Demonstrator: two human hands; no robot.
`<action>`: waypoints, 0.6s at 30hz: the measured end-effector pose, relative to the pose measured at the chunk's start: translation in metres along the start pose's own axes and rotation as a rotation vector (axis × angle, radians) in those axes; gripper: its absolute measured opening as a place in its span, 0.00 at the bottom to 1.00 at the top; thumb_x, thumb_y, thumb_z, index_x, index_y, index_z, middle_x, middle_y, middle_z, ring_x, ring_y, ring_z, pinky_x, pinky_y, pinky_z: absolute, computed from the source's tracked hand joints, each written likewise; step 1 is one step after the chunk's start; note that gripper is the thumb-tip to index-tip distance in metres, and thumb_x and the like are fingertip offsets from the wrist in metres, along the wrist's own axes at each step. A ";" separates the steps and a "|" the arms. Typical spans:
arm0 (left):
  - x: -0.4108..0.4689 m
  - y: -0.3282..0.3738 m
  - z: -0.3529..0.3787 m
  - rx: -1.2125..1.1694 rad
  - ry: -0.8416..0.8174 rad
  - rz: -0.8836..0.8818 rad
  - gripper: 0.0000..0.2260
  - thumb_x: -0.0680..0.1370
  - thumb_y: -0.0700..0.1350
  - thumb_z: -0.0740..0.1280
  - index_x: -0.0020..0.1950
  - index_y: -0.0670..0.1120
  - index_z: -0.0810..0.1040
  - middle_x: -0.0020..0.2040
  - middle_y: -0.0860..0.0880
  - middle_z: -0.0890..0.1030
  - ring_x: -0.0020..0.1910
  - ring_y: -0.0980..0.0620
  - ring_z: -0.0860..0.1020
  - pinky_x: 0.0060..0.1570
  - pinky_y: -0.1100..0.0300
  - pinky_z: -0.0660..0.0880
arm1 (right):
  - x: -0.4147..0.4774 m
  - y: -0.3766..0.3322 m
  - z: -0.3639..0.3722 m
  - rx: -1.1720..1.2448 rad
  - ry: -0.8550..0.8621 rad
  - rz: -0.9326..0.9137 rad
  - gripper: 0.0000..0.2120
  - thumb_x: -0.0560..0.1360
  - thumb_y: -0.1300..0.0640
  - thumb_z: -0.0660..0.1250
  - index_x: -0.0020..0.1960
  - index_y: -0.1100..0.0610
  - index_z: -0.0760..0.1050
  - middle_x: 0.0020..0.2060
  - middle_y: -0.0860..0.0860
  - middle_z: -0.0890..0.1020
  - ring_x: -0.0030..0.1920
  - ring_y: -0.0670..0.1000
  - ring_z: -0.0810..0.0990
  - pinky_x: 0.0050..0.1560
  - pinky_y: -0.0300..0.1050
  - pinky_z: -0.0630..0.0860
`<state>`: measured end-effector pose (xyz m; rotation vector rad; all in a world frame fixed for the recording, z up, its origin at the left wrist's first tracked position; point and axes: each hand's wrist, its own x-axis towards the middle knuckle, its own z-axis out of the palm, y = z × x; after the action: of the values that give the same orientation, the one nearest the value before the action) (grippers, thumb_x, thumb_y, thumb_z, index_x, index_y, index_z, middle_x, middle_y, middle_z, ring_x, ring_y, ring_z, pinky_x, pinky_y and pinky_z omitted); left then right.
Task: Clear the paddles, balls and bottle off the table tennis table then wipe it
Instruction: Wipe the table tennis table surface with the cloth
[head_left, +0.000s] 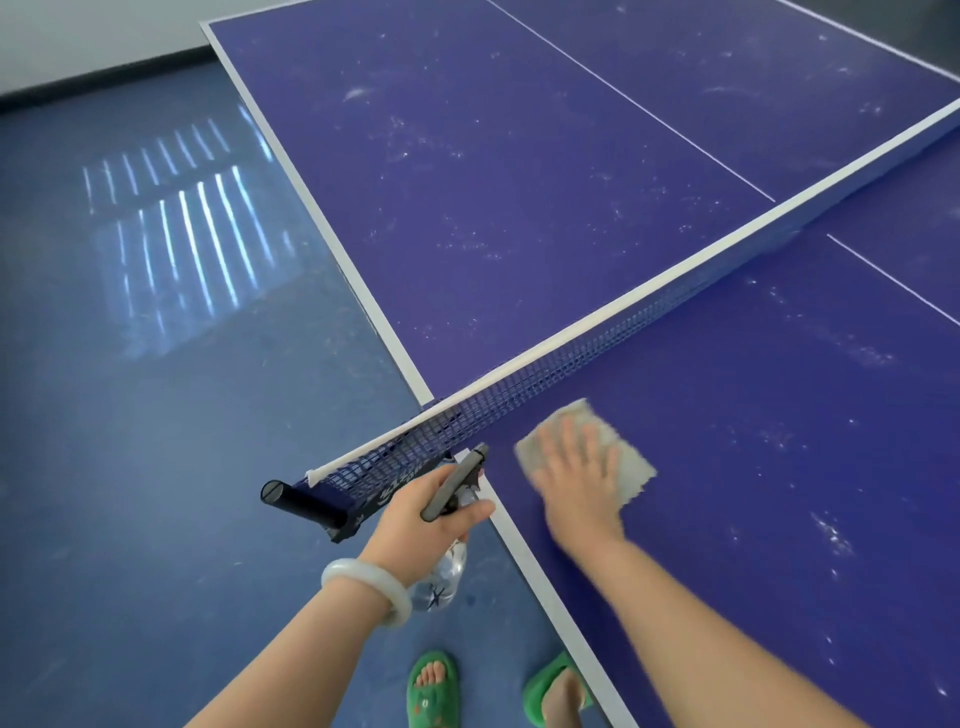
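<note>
Right hand (576, 480) lying flat, fingers spread, pressing cloth (631, 467) onto table (779, 415) at lower centre – left hand (421, 514) gripping spray bottle (441, 577) beside net (519, 400).

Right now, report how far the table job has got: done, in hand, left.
Done: no paddles or balls lie on the visible table. In hand: the right hand presses a cloth flat by the net; the left hand grips a spray bottle off the table's edge. Left: white smudges cover both halves, so most wiping probably remains.
</note>
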<state>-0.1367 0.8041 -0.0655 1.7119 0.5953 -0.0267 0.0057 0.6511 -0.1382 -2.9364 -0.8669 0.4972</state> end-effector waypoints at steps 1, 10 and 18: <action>0.004 0.004 0.001 -0.002 0.012 0.015 0.10 0.74 0.50 0.74 0.54 0.54 0.80 0.31 0.53 0.78 0.32 0.57 0.77 0.38 0.71 0.72 | -0.020 -0.012 0.010 -0.052 0.009 -0.145 0.26 0.83 0.49 0.45 0.80 0.50 0.47 0.80 0.53 0.46 0.79 0.61 0.45 0.75 0.65 0.47; 0.057 0.037 0.028 -0.093 0.030 0.125 0.09 0.74 0.53 0.74 0.53 0.60 0.80 0.36 0.42 0.79 0.35 0.54 0.77 0.43 0.64 0.76 | -0.052 0.053 0.016 -0.050 -0.009 -0.071 0.33 0.74 0.40 0.18 0.77 0.46 0.31 0.77 0.46 0.31 0.76 0.54 0.28 0.74 0.55 0.29; 0.093 0.039 0.058 -0.062 0.047 0.289 0.13 0.75 0.52 0.73 0.59 0.60 0.78 0.34 0.57 0.77 0.35 0.59 0.76 0.45 0.70 0.72 | -0.048 0.053 0.011 0.038 -0.046 -0.056 0.28 0.84 0.46 0.42 0.73 0.44 0.24 0.72 0.44 0.24 0.72 0.51 0.21 0.71 0.53 0.23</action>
<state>-0.0228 0.7807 -0.0758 1.7270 0.3740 0.2354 -0.0079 0.5802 -0.1418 -2.8686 -0.9304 0.5729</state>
